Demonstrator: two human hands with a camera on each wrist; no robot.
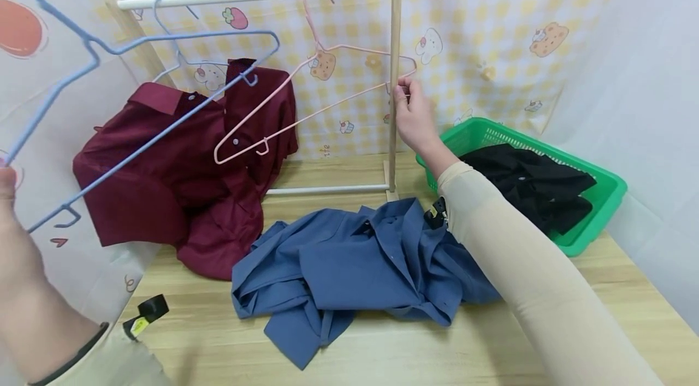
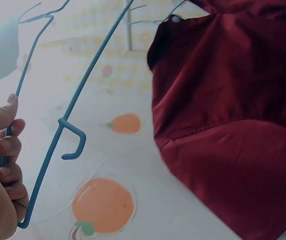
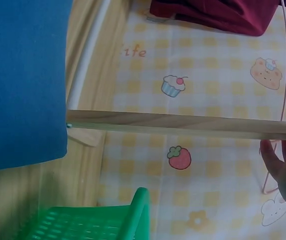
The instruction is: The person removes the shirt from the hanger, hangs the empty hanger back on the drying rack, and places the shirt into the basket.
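Observation:
At the left edge of the head view, my left hand (image 1: 19,277) grips one end of a blue hanger (image 1: 158,137); the left wrist view shows the fingers (image 2: 10,145) curled round its wire. My right hand (image 1: 417,116) is at the right wooden post of a clothes rack (image 1: 394,131), thumb and fingers bent at its edge. Just behind these fingers is the right end of a pink hanger (image 1: 311,76), which hangs bare from the top bar. A dark red shirt (image 1: 180,161) hangs on another blue hanger (image 1: 164,16) at the rack's left.
A blue shirt (image 1: 360,270) lies crumpled on the wooden table (image 1: 382,349) before the rack. To the right, a green basket (image 1: 611,204) holds black cloth (image 1: 524,182). A patterned curtain (image 1: 491,28) stands close behind the rack.

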